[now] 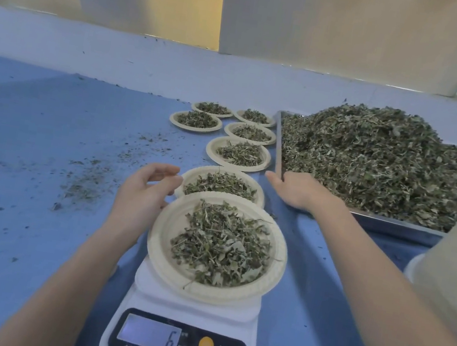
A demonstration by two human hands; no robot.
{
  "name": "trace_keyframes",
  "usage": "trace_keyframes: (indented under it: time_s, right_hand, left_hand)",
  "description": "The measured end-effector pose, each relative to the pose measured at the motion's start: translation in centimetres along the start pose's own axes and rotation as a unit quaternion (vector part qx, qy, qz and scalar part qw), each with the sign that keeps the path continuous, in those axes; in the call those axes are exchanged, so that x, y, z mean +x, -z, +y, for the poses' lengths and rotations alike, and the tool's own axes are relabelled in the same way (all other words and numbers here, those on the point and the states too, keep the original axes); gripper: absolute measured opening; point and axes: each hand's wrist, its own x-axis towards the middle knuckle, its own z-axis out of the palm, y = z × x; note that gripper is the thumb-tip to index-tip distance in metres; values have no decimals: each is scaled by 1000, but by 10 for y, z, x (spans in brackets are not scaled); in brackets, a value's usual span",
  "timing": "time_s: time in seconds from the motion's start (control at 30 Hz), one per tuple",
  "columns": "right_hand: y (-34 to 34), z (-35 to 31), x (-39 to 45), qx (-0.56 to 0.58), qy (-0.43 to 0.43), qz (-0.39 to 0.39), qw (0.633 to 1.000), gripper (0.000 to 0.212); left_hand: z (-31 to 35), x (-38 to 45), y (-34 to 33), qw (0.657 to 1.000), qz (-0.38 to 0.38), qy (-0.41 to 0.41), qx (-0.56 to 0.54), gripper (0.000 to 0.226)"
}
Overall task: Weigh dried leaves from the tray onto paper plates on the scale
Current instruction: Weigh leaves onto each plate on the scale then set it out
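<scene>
Looking down from my head camera, I am seeing a white scale (189,316) sitting on the blue table (34,127) right in front of me, its display (149,334) showing a 6. A paper plate (163,234) is resting on the scale, holding a loose heap of dried leaves (221,249).

My left hand (143,192) is hovering at the plate's left rim, fingers loosely curled and slightly spread, holding nothing; whether they are touching the rim, I cannot tell. My right hand (293,189) is reaching to the near left corner of the metal tray (387,223), palm down, fingers stretched forward and kept together, resting against the tray's edge and not pinching anything that I can see.

The tray is sitting to my right, piled high with a mound of leaves (387,162). Six filled plates are lying between the scale and the far wall: the nearest one (260,192) is just behind the plate on the scale, and the rest (210,147) are lining up beside the tray. Leaf crumbs (85,183) are lying scattered on the table to my left.
</scene>
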Motion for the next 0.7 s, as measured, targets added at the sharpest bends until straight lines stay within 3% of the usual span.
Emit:
trace_keyframes:
  time_s: [0.17, 0.27, 0.33, 0.4, 0.47, 0.53, 0.7]
  right_hand:
    - [8, 7, 11, -26, 6, 46, 999, 62]
    - [18, 12, 16, 7, -39, 108, 993, 56]
    - [25, 10, 13, 81, -80, 172, 978, 52]
    - [28, 1, 4, 207, -65, 220, 951, 50]
    - [32, -15, -16, 370, 4, 193, 909, 48]
    - [41, -35, -44, 423, 95, 109, 894, 44]
    - [62, -70, -94, 183, 264, -23, 947, 38]
  left_hand:
    - [0, 0, 1, 1000, 3, -2, -2, 12]
    - [1, 0, 1, 1000, 4, -3, -4, 10]
    - [1, 0, 1, 1000, 2, -3, -3, 10]
    - [1, 0, 1, 1000, 2, -1, -5, 10]
    - [1, -1, 1, 1000, 1, 0, -3, 9]
    - [1, -1, 1, 1000, -3, 1, 2, 9]
    - [1, -3, 2, 1000, -3, 7, 4, 9]
